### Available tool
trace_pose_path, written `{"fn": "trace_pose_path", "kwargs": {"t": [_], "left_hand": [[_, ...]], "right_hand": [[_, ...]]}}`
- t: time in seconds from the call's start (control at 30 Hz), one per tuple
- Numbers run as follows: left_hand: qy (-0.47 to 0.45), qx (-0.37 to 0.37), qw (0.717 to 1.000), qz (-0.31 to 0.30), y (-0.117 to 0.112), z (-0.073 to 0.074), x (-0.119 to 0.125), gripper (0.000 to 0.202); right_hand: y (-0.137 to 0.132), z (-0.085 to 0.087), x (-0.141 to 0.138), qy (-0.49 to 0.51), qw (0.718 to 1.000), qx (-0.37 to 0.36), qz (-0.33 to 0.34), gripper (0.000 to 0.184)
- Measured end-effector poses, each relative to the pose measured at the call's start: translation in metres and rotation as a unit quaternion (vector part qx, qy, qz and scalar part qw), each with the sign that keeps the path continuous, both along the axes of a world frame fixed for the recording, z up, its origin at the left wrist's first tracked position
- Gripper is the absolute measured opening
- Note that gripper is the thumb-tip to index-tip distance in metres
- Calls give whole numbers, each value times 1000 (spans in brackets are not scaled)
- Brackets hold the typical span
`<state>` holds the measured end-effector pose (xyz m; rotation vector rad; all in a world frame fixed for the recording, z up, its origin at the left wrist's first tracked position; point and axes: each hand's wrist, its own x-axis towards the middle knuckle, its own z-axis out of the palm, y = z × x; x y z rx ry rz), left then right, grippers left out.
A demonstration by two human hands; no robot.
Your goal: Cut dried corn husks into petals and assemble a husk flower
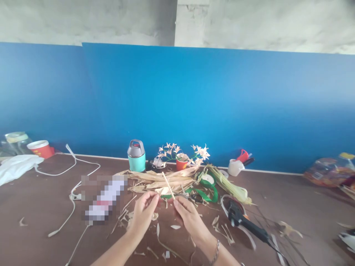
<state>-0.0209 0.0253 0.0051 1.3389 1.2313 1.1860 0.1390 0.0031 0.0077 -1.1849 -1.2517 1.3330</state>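
My left hand [146, 211] is closed, thumb and fingers pinching a small pale piece of corn husk [164, 191]. In my right hand [189, 213] a thin pale stick [168, 184] is pinched near its lower end and slants up to the left. The two hands are close together but apart, above the brown table. Just beyond them lies a heap of dried corn husks [155, 178]. A roll of green ribbon [212, 192] lies to the right of the heap, beside a light green corn husk bundle [230, 184].
Behind the husks stand a turquoise flask [137, 159] and a red cup [181, 162] with pale husk flowers [201, 152]. A black corded tool [251, 226] lies at the right. White cables [90, 173] cross the left side. Husk scraps [175, 227] litter the table [41, 199]. A blue partition [166, 99] rises behind.
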Motion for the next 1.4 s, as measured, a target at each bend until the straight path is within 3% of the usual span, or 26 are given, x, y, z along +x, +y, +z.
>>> {"fn": "trace_pose_path", "kwargs": {"t": [0.13, 0.27, 0.4, 0.47, 0.57, 0.73, 0.97, 1.07, 1.17, 1.23, 1.27, 1.33, 1.4], "left_hand": [[34, 10, 999, -39, -1, -5, 2, 26], [52, 26, 997, -52, -3, -5, 4, 21], [38, 10, 998, -53, -4, -4, 5, 22], [27, -7, 998, -49, -4, -3, 7, 22], [4, -47, 998, -29, -6, 3, 9, 20], [-58, -100, 993, -9, -12, 13, 15, 21], [-102, -108, 989, 9, -13, 8, 20, 18], [-112, -110, 988, 4, -14, 7, 21, 17], [-104, -124, 987, 6, -17, 11, 19, 20], [-101, -124, 987, 8, -17, 14, 18, 23], [-102, -120, 988, 10, -17, 15, 17, 24], [-99, -110, 989, 17, -15, 16, 16, 25], [-96, -104, 990, 23, -13, 15, 16, 25]], "right_hand": [[0, 0, -1, -22, 999, 29, 35, 48], [-2, 5, -2, -65, 994, -20, 87, 45], [-1, 10, -3, -57, 994, -37, 84, 38], [1, 10, -2, -66, 994, -15, 83, 36], [1, 6, 0, -118, 987, 80, 77, 34], [-4, 0, 2, -277, 927, 244, 62, 52], [-13, -3, -6, -566, 793, 220, 41, 77], [-12, -2, -4, -604, 770, 206, 25, 79], [-2, 3, 11, -569, 804, 164, -47, 69], [6, 6, 20, -450, 866, 181, -122, 53], [9, 7, 23, -365, 902, 192, -128, 45], [12, 9, 21, -200, 971, 109, -79, 40], [10, 10, 14, -68, 998, -7, 2, 45]]}}
